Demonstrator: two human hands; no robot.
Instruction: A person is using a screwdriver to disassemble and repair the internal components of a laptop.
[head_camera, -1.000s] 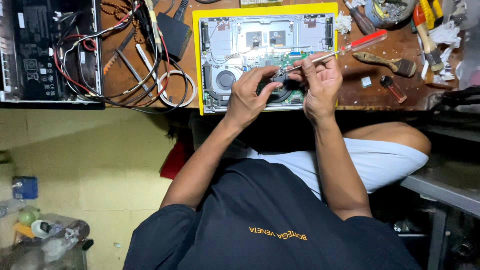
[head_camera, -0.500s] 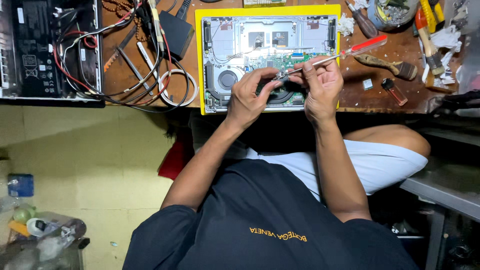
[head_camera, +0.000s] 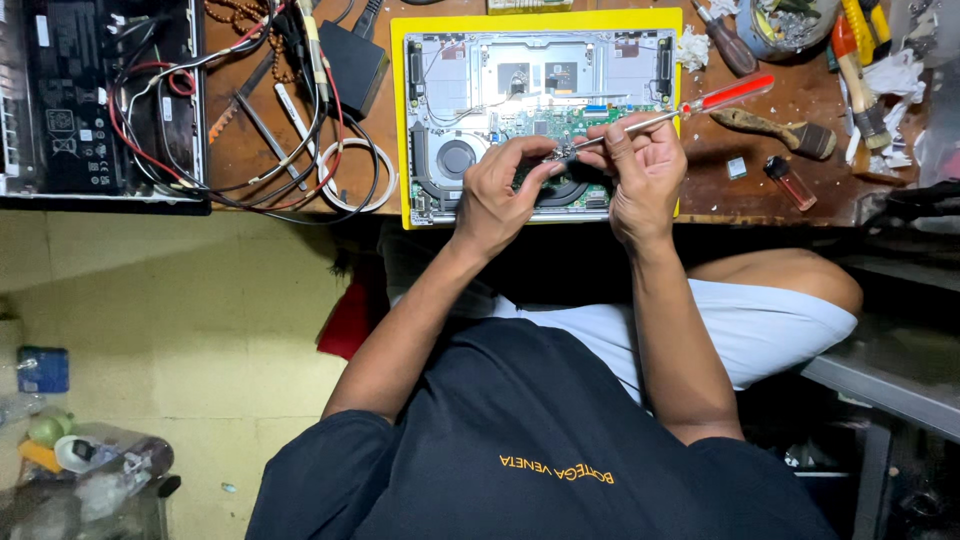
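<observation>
We see both hands at work over an opened laptop (head_camera: 540, 110) that lies with its bottom cover off on a yellow mat (head_camera: 400, 120) on the wooden table (head_camera: 760, 190). The view is inverted, so the table sits at the top of the picture and the person's body below.

The right hand (head_camera: 648, 175) has its fingers closed around the metal shaft of a red-handled screwdriver (head_camera: 700, 103), whose handle points away toward the upper right while its tip sits over the laptop's lower middle, near the green circuit board. The left hand (head_camera: 497, 190) has its fingers pinched together at the screwdriver's tip; we cannot tell whether something small is held between them. The two hands nearly touch at the fingertips, just beside the round fan (head_camera: 455, 158).

Compared with the earlier frames, the hands and the screwdriver hold almost the same pose and place; the laptop and mat have not shifted, and only a slight drift of the whole view shows.

Around the work, a tangle of red and black wires (head_camera: 250, 140) lies left of the mat beside a black adapter (head_camera: 352, 62), and another dark opened device (head_camera: 95, 95) fills the far left. A brush with a wooden handle (head_camera: 775, 130) rests right of the mat.
</observation>
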